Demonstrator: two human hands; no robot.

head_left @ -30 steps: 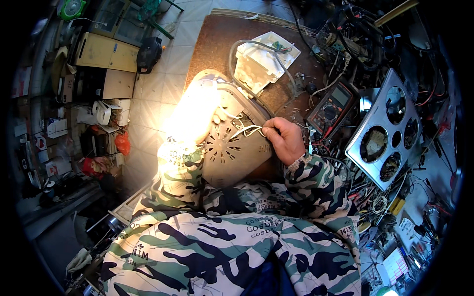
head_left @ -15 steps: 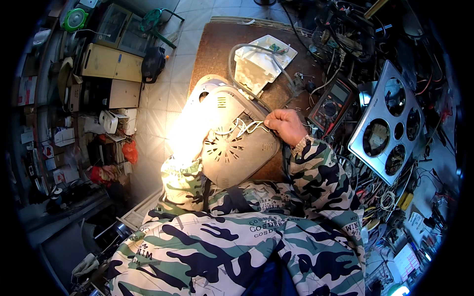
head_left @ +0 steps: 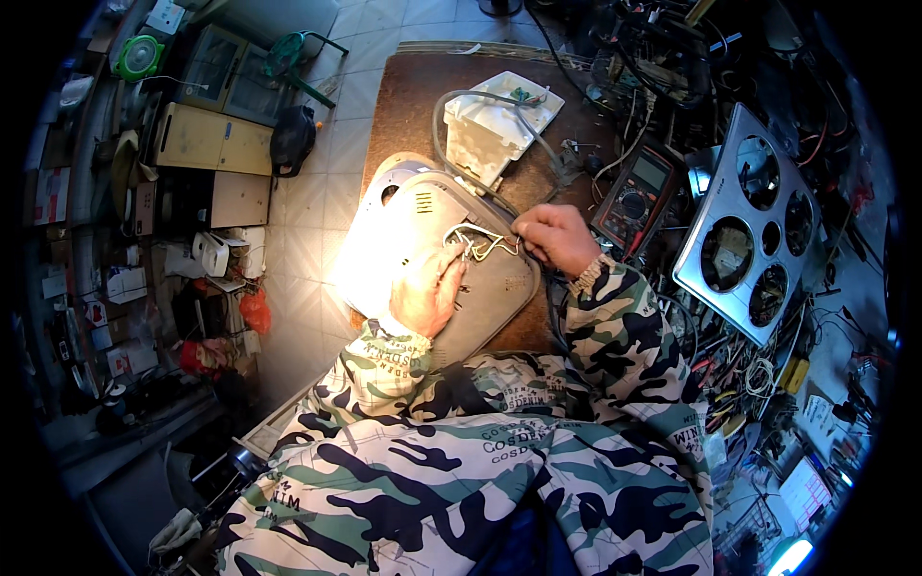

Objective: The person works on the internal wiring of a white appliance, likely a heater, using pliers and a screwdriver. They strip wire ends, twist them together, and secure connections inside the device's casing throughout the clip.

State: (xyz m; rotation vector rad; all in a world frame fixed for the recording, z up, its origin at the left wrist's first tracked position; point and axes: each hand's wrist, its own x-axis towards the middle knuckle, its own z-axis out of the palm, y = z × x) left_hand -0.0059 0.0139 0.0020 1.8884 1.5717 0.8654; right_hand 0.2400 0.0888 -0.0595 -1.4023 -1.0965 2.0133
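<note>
A beige vented plastic casing [head_left: 495,278] lies underside up on the table in front of me, glaringly lit on its left. Thin white wires [head_left: 497,252] loop over a small opening near its upper right edge. My left hand [head_left: 427,293] lies over the round vent, its fingertips closed on the wires. At the casing's right edge, my right hand [head_left: 559,240] has thumb and forefinger pinched on the other end of these wires. A grey cord [head_left: 435,130] curves from a whitish plastic housing [head_left: 485,134] towards the right hand; where it ends is hidden.
The brown wooden table [head_left: 408,96] carries another pale casing under the first. To the right are a multimeter [head_left: 636,197], a metal hob panel with round holes [head_left: 715,226], and cluttered cables and pliers. Cabinets [head_left: 216,139] and shelves stand left, beyond the tiled floor.
My left hand has come from the casing's bright left edge across to the wires, now covering the round vent. My right hand keeps its pinch. The whole view has shifted slightly.
</note>
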